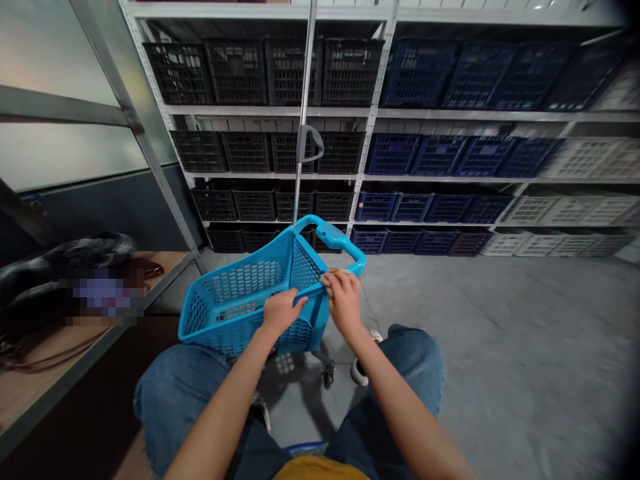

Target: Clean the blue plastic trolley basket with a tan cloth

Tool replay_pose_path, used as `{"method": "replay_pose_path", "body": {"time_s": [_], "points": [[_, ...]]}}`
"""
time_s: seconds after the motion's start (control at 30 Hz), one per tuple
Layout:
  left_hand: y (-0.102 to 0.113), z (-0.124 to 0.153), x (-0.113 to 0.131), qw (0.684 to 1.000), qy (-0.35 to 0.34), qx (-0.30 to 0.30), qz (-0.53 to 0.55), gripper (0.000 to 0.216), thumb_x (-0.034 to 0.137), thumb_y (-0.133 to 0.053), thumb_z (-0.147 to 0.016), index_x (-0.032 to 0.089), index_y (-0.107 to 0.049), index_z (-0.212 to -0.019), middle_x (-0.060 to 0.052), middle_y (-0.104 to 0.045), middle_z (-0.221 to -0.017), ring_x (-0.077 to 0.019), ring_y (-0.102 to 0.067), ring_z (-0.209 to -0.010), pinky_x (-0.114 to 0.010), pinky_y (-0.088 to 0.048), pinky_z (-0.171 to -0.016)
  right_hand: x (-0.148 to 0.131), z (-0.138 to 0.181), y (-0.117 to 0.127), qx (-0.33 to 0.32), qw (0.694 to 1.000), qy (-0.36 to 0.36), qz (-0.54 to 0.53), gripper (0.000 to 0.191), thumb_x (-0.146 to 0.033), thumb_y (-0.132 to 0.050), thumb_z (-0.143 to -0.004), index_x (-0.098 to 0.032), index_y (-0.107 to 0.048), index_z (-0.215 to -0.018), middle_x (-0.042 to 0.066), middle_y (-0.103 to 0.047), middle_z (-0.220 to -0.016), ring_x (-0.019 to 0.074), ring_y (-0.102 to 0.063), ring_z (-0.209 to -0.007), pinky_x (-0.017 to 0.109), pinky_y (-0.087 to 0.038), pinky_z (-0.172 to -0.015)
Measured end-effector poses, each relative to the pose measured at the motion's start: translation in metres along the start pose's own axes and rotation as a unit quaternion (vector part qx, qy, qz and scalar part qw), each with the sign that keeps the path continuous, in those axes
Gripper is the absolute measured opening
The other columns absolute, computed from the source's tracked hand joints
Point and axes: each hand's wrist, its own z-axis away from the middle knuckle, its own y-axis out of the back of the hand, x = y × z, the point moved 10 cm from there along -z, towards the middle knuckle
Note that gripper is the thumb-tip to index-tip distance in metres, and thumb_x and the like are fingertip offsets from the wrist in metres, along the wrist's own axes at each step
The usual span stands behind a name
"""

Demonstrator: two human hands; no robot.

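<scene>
A bright blue plastic shopping cart (245, 280) with mesh sides stands in front of my knees, its looped handle (343, 240) toward the right. My left hand (281, 312) is closed over the cart's near top rim, with the thumb pointing right along it. Farther right, at the rim's corner below the handle, my right hand (343, 293) presses a small tan cloth (330, 275) against the plastic. Most of the cloth is hidden under those fingers.
Behind the cart, metal shelving (370, 143) holds rows of black crates (245, 153), blue crates (440, 155) and white crates (545, 207). A metal pole with a grey grip (311, 144) rises behind the cart. At left, a wooden shelf (173, 261) carries dark cloth and a strap.
</scene>
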Motion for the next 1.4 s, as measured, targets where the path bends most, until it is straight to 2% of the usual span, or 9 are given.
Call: {"method": "replay_pose_path", "body": {"time_s": [0.13,0.23,0.37,0.6,0.8,1.03,1.13,1.23,1.4], "points": [[0.002,0.0,0.001,1.0,-0.002,-0.007,0.004,0.047,0.059,-0.036,-0.093,0.023,-0.063,-0.109,-0.007,-0.071,-0.097,-0.0216,-0.065,-0.088,-0.028,-0.039,-0.071,-0.031,0.017,-0.023,-0.079,0.992,0.096,0.013,0.044,-0.024,-0.05,-0.091,-0.021,-0.049,-0.135,0.011,-0.053,-0.135,0.0283,-0.044,-0.124,0.047,-0.037,-0.103],[0.002,0.0,0.001,1.0,0.003,-0.009,0.001,0.046,0.059,-0.037,-0.092,0.023,-0.063,-0.104,-0.007,-0.071,-0.095,-0.0217,-0.065,-0.087,-0.028,-0.039,-0.07,-0.012,0.012,-0.013,-0.07,0.99,0.122,0.017,0.038,-0.019,-0.045,-0.094,-0.025,-0.053,-0.132,0.008,-0.054,-0.134,0.0258,-0.044,-0.127,0.047,-0.036,-0.106],[0.001,-0.001,0.001,1.0,0.012,-0.004,0.004,0.047,0.06,-0.036,-0.092,0.024,-0.063,-0.102,-0.007,-0.071,-0.095,-0.022,-0.065,-0.087,-0.028,-0.039,-0.07,0.015,0.003,-0.004,-0.012,0.998,0.063,0.003,0.034,-0.017,-0.042,-0.095,-0.022,-0.057,-0.125,0.011,-0.054,-0.133,0.0277,-0.033,-0.138,0.053,-0.033,-0.11],[-0.004,-0.002,-0.001,0.999,-0.013,-0.026,0.018,0.044,0.059,-0.038,-0.092,0.025,-0.061,-0.11,-0.006,-0.071,-0.1,-0.0219,-0.065,-0.093,-0.028,-0.04,-0.073,-0.023,0.014,-0.028,-0.066,0.982,0.175,0.007,0.029,-0.016,-0.048,-0.093,-0.022,-0.06,-0.119,0.009,-0.061,-0.125,0.0235,-0.043,-0.131,0.049,-0.034,-0.113],[-0.003,-0.003,-0.002,0.998,-0.025,-0.036,0.04,0.041,0.052,-0.045,-0.092,0.024,-0.058,-0.118,-0.007,-0.07,-0.107,-0.0233,-0.065,-0.098,-0.029,-0.043,-0.079,0.011,-0.006,-0.003,-0.001,0.995,0.094,0.014,0.03,-0.017,-0.046,-0.091,-0.019,-0.061,-0.117,0.012,-0.059,-0.124,0.0263,-0.045,-0.127,0.054,-0.036,-0.109],[0.011,-0.001,0.001,0.991,-0.045,-0.064,0.113,0.04,0.043,-0.056,-0.088,0.024,-0.054,-0.123,-0.005,-0.069,-0.112,-0.0216,-0.064,-0.102,-0.027,-0.043,-0.081,-0.029,0.001,-0.027,-0.098,0.975,0.196,0.03,0.032,-0.021,-0.052,-0.088,-0.021,-0.059,-0.12,0.01,-0.059,-0.126,0.0263,-0.045,-0.125,0.052,-0.031,-0.112],[0.014,0.006,-0.016,0.988,-0.061,-0.094,0.105,0.03,0.043,-0.056,-0.088,0.024,-0.061,-0.111,-0.004,-0.07,-0.108,-0.0205,-0.064,-0.1,-0.025,-0.042,-0.079,-0.009,-0.012,-0.011,-0.092,0.977,0.191,0.038,0.027,-0.023,-0.052,-0.089,-0.022,-0.06,-0.115,0.008,-0.06,-0.124,0.0258,-0.046,-0.122,0.051,-0.032,-0.11],[0.01,0.018,-0.061,0.992,0.01,-0.109,0.062,0.031,0.051,-0.054,-0.087,0.025,-0.066,-0.096,-0.003,-0.072,-0.096,-0.0219,-0.065,-0.089,-0.026,-0.041,-0.07,0.003,-0.021,-0.006,-0.059,0.987,0.144,0.031,0.023,-0.021,-0.051,-0.089,-0.021,-0.061,-0.11,0.008,-0.061,-0.12,0.0262,-0.047,-0.118,0.051,-0.034,-0.107],[0.008,0.028,-0.092,0.995,0.035,-0.087,0.033,0.035,0.056,-0.051,-0.087,0.026,-0.067,-0.093,-0.002,-0.073,-0.093,-0.0223,-0.066,-0.088,-0.025,-0.038,-0.066,-0.049,-0.006,-0.053,-0.103,0.979,0.174,0.01,0.017,-0.021,-0.053,-0.087,-0.02,-0.061,-0.103,0.008,-0.063,-0.104,0.0236,-0.052,-0.102,0.046,-0.036,-0.102]]}}
